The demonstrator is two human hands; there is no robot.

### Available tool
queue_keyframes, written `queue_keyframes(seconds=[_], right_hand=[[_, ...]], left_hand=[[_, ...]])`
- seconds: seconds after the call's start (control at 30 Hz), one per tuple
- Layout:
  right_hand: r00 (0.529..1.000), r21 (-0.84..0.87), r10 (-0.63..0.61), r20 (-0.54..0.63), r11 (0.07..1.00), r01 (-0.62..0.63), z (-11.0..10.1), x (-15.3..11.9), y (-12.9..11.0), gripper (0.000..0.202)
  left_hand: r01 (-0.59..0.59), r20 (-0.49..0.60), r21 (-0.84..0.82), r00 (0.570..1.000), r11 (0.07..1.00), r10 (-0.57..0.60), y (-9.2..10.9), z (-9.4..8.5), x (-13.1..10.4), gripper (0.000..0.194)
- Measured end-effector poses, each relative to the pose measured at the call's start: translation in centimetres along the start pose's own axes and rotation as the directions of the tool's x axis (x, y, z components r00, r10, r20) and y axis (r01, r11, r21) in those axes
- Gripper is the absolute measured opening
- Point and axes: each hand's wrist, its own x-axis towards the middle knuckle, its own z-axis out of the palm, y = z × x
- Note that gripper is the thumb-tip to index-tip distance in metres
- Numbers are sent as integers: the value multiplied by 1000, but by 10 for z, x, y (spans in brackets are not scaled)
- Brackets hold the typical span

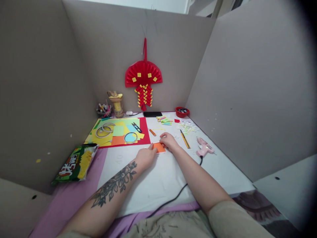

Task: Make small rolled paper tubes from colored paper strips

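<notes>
An orange paper piece (159, 148) with a pale edge lies on the white table in front of me. My left hand (147, 156) is at its left side, fingers closed on that edge. My right hand (168, 141) is at its upper right corner, fingertips bent and pressed at the paper's top edge. Just beyond the hands lies a small orange roll (152, 132). A yellow cutter knife (184, 138) rests to the right of my right hand.
Coloured sheets (119, 140) with rings and black snips (136, 127) lie left. Paper rolls (165, 121), a red bowl (182, 112) and a phone (153, 114) are behind. A pink glue gun (205, 147) with a black cable lies right, a snack bag (76, 163) left.
</notes>
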Motion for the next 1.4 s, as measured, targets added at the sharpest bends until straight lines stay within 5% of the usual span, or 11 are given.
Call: queue_keyframes(seconds=[1.4], right_hand=[[1000, -41, -6, -7, 999, 6, 2, 6, 5, 28]], left_hand=[[61, 38, 0, 997, 998, -61, 9, -1, 4, 32]])
